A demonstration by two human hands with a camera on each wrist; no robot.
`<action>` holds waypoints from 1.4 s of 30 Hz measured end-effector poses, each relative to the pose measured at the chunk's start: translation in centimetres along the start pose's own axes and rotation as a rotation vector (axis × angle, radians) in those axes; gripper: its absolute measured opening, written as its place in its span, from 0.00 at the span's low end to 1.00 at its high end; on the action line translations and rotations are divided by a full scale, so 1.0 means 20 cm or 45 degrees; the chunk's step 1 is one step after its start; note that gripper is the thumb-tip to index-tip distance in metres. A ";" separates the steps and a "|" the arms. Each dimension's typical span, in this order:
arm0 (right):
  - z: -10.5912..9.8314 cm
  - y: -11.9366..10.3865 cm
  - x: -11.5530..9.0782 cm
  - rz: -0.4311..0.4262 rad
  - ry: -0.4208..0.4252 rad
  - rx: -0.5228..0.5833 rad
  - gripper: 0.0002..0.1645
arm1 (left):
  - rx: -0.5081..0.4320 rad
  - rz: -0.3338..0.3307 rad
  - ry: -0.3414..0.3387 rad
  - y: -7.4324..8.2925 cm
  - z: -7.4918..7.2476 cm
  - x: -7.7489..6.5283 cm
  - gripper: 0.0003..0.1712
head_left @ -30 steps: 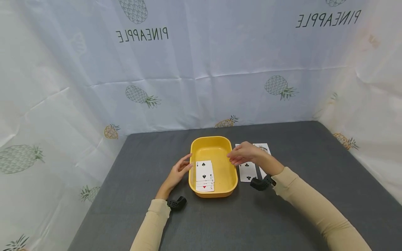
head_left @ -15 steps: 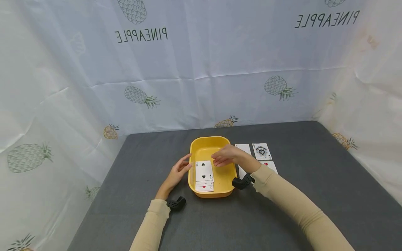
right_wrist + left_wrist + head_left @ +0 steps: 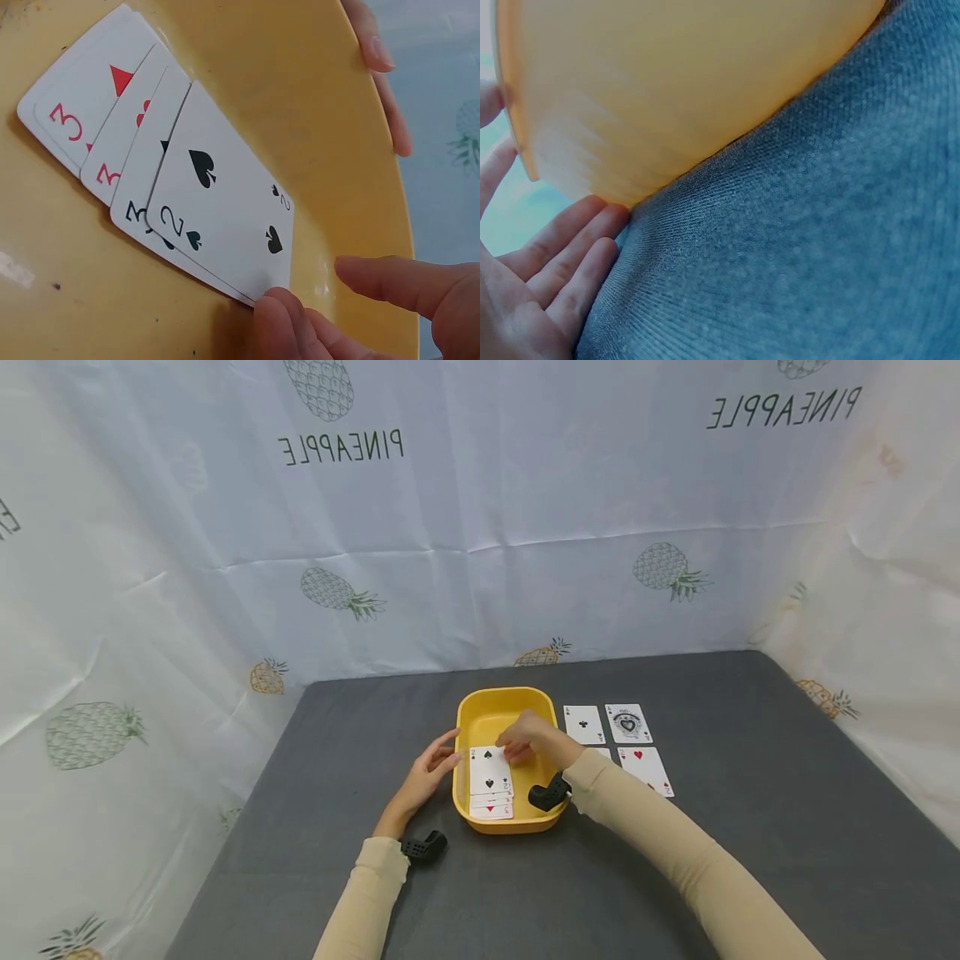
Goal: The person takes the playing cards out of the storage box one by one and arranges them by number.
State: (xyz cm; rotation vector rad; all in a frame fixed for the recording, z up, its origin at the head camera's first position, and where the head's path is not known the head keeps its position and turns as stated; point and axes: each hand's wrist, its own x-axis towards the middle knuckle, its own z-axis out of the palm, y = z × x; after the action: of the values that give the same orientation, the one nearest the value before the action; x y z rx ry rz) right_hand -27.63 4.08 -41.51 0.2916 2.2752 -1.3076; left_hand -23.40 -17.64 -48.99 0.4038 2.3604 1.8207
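A yellow plastic tray stands on the dark table. In its left half lies a fanned stack of playing cards, with the two of spades on top and the edges of red and black threes showing beneath. My left hand rests against the tray's left side, its straight fingers touching the outer wall. Inside the tray, my right hand is at the two of spades; a fingertip touches its corner. The thumb stays apart from the card.
Right of the tray lie the ace of clubs, an ornate ace and the two of hearts. Another card is mostly hidden behind my right forearm. A pineapple-print curtain hangs behind the table.
My right hand has moved left from above the table cards, over the tray's right rim, down to the two of spades. The cards at right are uncovered. My left hand has stayed put.
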 end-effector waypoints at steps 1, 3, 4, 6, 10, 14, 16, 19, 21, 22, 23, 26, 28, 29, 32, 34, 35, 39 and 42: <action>0.01 0.00 0.01 0.003 0.012 -0.015 0.18 | -0.010 -0.001 -0.006 0.00 0.00 0.00 0.30; 0.02 0.01 0.02 0.014 0.040 -0.032 0.17 | -0.035 -0.014 -0.013 0.02 0.00 0.00 0.30; 0.02 0.01 0.02 0.021 0.057 -0.047 0.17 | -0.024 -0.007 -0.019 0.04 0.01 -0.01 0.30; 0.03 0.01 0.03 0.037 0.082 -0.074 0.16 | -0.027 -0.012 -0.030 0.07 0.00 -0.03 0.31; 0.04 0.02 0.05 0.058 0.110 -0.124 0.16 | 0.006 -0.023 -0.051 0.14 0.00 -0.06 0.31; 0.05 0.02 0.06 0.070 0.111 -0.114 0.17 | 0.006 -0.034 -0.053 0.16 -0.01 -0.07 0.31; 0.05 0.02 0.05 0.077 0.104 -0.077 0.18 | 0.004 -0.033 -0.046 0.15 0.00 -0.07 0.31; 0.04 0.02 0.05 0.087 0.085 0.000 0.21 | 0.016 -0.018 -0.032 0.15 0.00 -0.06 0.31; 0.04 0.03 0.05 0.093 0.072 0.047 0.23 | 0.026 -0.013 -0.027 0.15 0.00 -0.06 0.31; 0.04 0.03 0.05 0.096 0.068 0.064 0.23 | 0.029 -0.011 -0.026 0.15 0.00 -0.06 0.31; 0.04 0.03 0.05 0.097 0.067 0.075 0.23 | 0.027 -0.012 -0.026 0.15 0.00 -0.06 0.31; 0.04 0.04 0.05 0.098 0.072 0.098 0.21 | 0.013 -0.025 -0.029 0.15 0.00 -0.06 0.31; 0.05 0.04 0.05 0.100 0.077 0.102 0.20 | 0.010 -0.027 -0.027 0.15 0.00 -0.06 0.31; 0.05 0.04 0.06 0.102 0.080 0.102 0.19 | 0.006 -0.032 -0.028 0.15 0.00 -0.06 0.31; 0.05 0.04 0.06 0.108 0.084 0.103 0.18 | 0.003 -0.043 -0.028 0.15 0.00 -0.06 0.31; 0.05 0.04 0.06 0.112 0.084 0.104 0.18 | -0.005 -0.049 -0.031 0.16 0.00 -0.06 0.31; 0.05 0.04 0.06 0.113 0.083 0.110 0.18 | -0.003 -0.043 -0.031 0.16 0.00 -0.06 0.31; 0.05 0.05 0.06 0.118 0.076 0.131 0.18 | 0.002 -0.026 -0.032 0.16 0.00 -0.06 0.31; 0.05 0.05 0.06 0.123 0.063 0.146 0.16 | -0.001 -0.027 -0.034 0.15 0.00 -0.06 0.31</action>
State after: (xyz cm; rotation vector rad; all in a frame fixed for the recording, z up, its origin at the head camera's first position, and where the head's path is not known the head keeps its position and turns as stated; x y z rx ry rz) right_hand -27.97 3.62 -43.30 0.4729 2.2007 -1.3971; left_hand -21.86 -17.30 -46.06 0.3991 2.3372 1.7960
